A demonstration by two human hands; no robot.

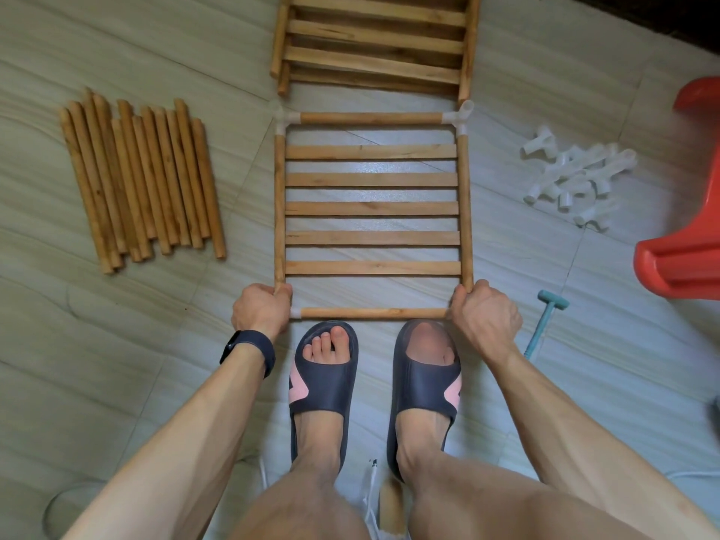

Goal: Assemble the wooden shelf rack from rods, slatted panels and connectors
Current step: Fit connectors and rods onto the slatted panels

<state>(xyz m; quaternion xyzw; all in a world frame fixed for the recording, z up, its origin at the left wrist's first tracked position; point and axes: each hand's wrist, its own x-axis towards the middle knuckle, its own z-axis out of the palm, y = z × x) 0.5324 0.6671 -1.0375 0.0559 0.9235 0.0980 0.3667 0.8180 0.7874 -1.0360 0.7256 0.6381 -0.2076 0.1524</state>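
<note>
Head view. We look down on a tiled floor (117,344) where one panel (372,208) of five slats lies flat, just ahead of two feet in dark slippers (323,383).

- **Frame:** A far rod (370,118) closes the panel's far end, joined to the side rails by a white connector at each corner, left (288,118) and right (461,116). A near rod (372,313) lies across the near end, with a white sleeve showing at its left tip.
- **Hands:** The left hand (261,309), with a dark band (247,350) on its wrist, has its fingers curled round the panel's near left corner. The right hand (485,313) grips the near right corner in the same way. We cannot tell what fitting lies under either palm.
- **Stock:** To the left, well apart from the panel, loose rods (140,181) lie side by side in a row. Beyond the far rod is a stack of panels (374,44). To the right lies a heap of spare connectors (576,177).
- **Surroundings:** A red plastic stool (685,259) stands at the right edge. A teal T-headed tool (545,317) lies on the floor just beside the right hand.
</note>
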